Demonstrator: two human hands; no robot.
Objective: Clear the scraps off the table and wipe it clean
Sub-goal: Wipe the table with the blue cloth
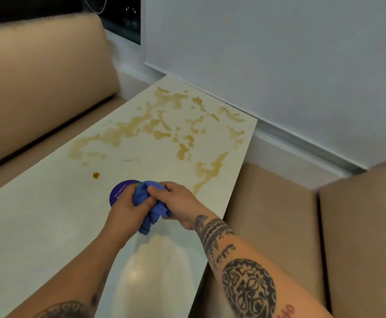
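I hold a crumpled blue cloth bunched between both hands above the near part of the pale, glossy tabletop — my left hand curls its grip round the cloth's left side, my right hand pinches its top and right side. Just behind my left hand lies a round purple coaster with white lettering, and tan-brown spilled liquid stains spread in patches over the far half — one small orange-brown blob sits nearer.

The table is smooth and glossy, with light reflected near its front edge. The cloth is soft, matt, crumpled fabric. The seats are smooth, matt upholstery.
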